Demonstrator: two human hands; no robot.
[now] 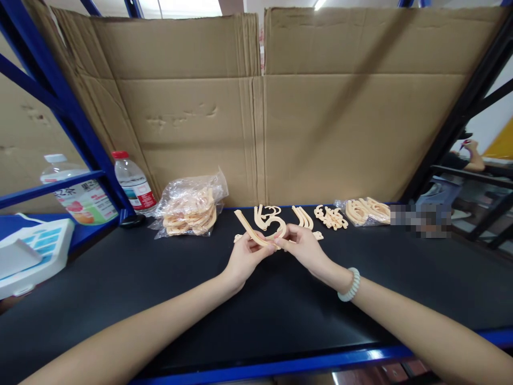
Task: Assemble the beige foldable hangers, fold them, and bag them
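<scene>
Both of my hands hold one curved, pale wooden hook-shaped piece [249, 229] above the black tabletop. My left hand [249, 255] pinches it near the middle, below its long arm, which points up to the left. At the right, my right hand [301, 243] grips the curled end between thumb and fingers. Just behind the hands lie loose curved wooden pieces [260, 216] and a row of J-shaped pieces [303, 217]. Farther right is a pile of small wooden pieces [330, 217]. Parts of some pieces are hidden behind my hands.
A plastic bag of wooden pieces [190, 214] stands back left, and another bagged set [366, 212] lies back right. Left are a red-capped bottle [134, 184], a larger bottle [82, 192] and a white-and-blue plastic object [40, 251]. Cardboard [340, 133] walls the back. A person [471, 155] is far right.
</scene>
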